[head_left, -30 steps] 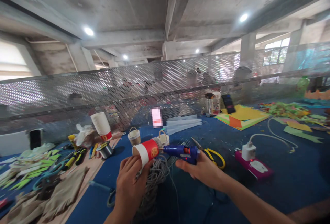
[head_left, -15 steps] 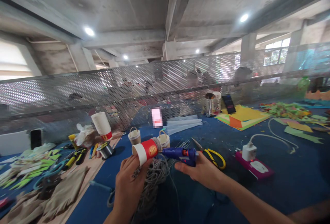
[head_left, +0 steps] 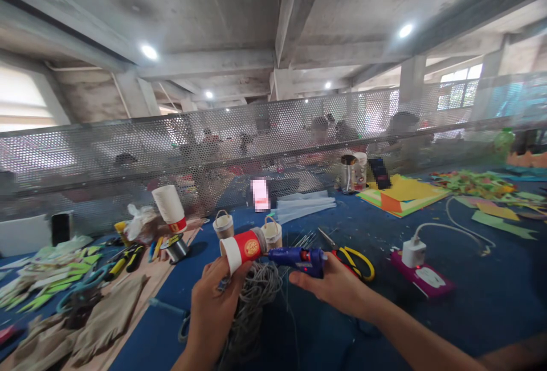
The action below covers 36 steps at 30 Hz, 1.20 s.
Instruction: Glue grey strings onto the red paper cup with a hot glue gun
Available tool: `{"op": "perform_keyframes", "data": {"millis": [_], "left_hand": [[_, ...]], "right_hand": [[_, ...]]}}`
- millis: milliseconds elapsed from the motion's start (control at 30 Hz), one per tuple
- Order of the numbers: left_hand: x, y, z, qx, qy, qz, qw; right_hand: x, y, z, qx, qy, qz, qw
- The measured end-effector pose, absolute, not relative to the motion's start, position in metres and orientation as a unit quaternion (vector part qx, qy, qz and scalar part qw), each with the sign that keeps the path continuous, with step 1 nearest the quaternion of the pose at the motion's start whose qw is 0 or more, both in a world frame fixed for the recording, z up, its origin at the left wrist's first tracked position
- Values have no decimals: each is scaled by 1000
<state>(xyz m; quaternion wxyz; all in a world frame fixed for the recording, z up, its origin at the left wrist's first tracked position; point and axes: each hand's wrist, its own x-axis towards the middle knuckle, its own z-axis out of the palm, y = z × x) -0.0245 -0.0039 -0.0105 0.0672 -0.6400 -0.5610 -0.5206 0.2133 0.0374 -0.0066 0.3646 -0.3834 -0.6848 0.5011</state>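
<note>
My left hand [head_left: 212,305] grips a red and white paper cup [head_left: 241,249] held on its side, its bottom end wrapped in grey cord. My right hand [head_left: 337,286] is closed round a blue glue gun [head_left: 299,257] whose nozzle points left at the cup's wrapped end. A tangle of grey cord [head_left: 253,297] lies on the blue table just under both hands. Two small cord-wrapped baskets with handles [head_left: 223,225] stand behind the cup.
Yellow-handled scissors [head_left: 356,261] lie right of the gun. A white plug in a pink power strip [head_left: 421,271] sits further right. Stacked paper cups [head_left: 170,208], pliers and paper cut-outs crowd the left. Coloured paper sheets [head_left: 401,192] lie at the back right before a perforated metal screen [head_left: 213,149].
The cup and glue gun have shifted slightly; the gun's nozzle stays against the cup's wrapped end. Both hands keep their grips.
</note>
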Motion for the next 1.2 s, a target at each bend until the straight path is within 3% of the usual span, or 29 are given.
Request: {"op": "perform_keyframes", "data": {"millis": [267,1200], "left_hand": [[-25,-8,-11,-620,-591,-516,25],[-19,-7,-7,-689,-505,-511,98]], "right_hand": [[213,37,-3,-364,-685,511,369],[217,35,5,-405,-663,501,382]]}}
